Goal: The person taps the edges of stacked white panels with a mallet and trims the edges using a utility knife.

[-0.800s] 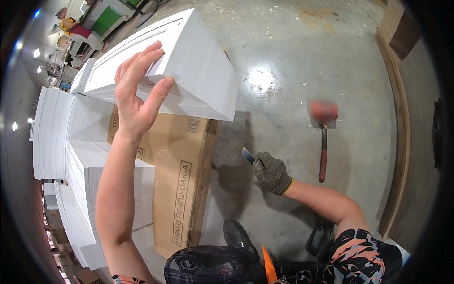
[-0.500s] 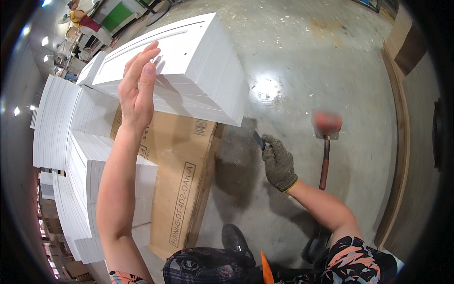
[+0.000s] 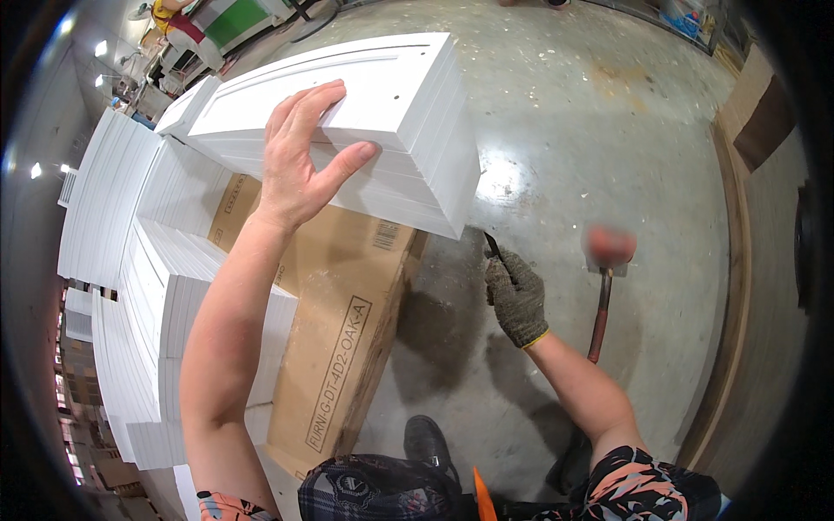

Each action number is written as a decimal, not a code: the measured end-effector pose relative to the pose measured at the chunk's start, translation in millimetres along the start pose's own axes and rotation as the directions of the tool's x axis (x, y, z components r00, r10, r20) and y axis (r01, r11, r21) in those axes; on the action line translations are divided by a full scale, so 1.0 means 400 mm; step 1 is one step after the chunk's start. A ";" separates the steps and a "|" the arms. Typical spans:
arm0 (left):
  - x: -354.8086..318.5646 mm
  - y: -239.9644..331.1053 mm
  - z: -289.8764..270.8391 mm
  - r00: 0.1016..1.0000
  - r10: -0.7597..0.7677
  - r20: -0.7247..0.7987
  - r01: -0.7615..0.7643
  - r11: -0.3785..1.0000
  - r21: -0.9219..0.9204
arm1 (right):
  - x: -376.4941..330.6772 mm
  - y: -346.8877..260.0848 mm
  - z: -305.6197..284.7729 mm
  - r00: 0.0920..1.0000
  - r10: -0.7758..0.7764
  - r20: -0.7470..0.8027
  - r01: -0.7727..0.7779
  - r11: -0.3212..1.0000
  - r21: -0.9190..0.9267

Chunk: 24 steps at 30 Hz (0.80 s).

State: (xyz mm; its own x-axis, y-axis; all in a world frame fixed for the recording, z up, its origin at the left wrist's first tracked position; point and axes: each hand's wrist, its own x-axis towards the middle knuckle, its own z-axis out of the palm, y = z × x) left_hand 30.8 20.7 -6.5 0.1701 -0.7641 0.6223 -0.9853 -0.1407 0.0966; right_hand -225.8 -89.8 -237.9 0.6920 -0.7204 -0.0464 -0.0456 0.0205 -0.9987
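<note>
a stack of white door panels (image 3: 382, 130) is tipped up on a cardboard box (image 3: 339, 321), steadied by the flat-spread left hand (image 3: 300, 165) (stiff, likely heavy, smooth-edged); the gloved right hand (image 3: 517, 300) is closed around a small dark tool (image 3: 492, 246).

Bare left hand (image 3: 300, 156) and forearm, right hand (image 3: 516, 295) in a grey-green knit glove with yellow cuff, short coral-and-black patterned sleeves, dark plaid shorts, black shoe (image 3: 427, 441)
</note>
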 end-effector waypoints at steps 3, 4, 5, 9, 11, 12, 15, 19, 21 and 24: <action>0.003 -0.004 0.007 0.999 -0.005 -0.051 0.006 1.000 0.019 | 0.011 0.010 0.012 0.986 -0.158 -0.044 0.157 0.987 -0.032; 0.004 -0.001 0.006 0.999 -0.003 -0.052 0.006 0.999 0.048 | 0.016 0.007 0.013 0.978 -0.200 -0.053 0.197 0.979 -0.059; 0.005 0.001 0.005 0.999 -0.001 -0.053 0.005 0.997 0.077 | 0.024 0.002 0.015 0.968 -0.244 -0.064 0.238 0.967 -0.088; 0.003 -0.011 0.013 0.997 0.017 -0.077 -0.009 0.995 0.097 | 0.092 -0.165 -0.002 0.900 -0.429 -0.078 0.385 0.866 -0.318; 0.004 -0.019 0.023 0.996 0.017 -0.085 -0.009 0.996 0.094 | 0.161 -0.293 0.009 0.838 -0.526 -0.146 0.493 0.844 -0.211; 0.001 -0.028 0.026 0.995 0.023 -0.101 -0.014 0.996 0.093 | 0.208 -0.348 0.022 0.803 -0.570 -0.175 0.556 0.822 -0.125; -0.005 -0.043 0.034 0.993 0.032 -0.115 -0.020 0.995 0.100 | 0.319 -0.499 0.019 0.880 -0.474 -0.005 0.463 0.862 -0.206; 0.002 -0.040 0.040 0.992 0.016 -0.128 -0.008 0.998 0.064 | 0.449 -0.569 0.020 0.951 -0.220 0.217 0.154 0.946 0.287; 0.002 -0.027 0.027 0.996 0.022 -0.084 -0.012 0.993 0.120 | 0.468 -0.574 0.016 0.949 -0.183 0.256 0.123 0.964 0.236; 0.000 -0.031 0.023 0.997 -0.006 -0.071 0.013 0.994 0.105 | 0.473 -0.578 0.017 0.940 -0.188 0.286 0.139 0.973 0.182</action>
State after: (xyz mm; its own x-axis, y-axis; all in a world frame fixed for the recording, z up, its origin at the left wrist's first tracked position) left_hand 43.1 16.7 -14.8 0.1743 -0.7169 0.6750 -0.9762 -0.2158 0.0230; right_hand -79.3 -226.3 -15.7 0.8649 -0.4824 0.1387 0.1830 0.0459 -0.9820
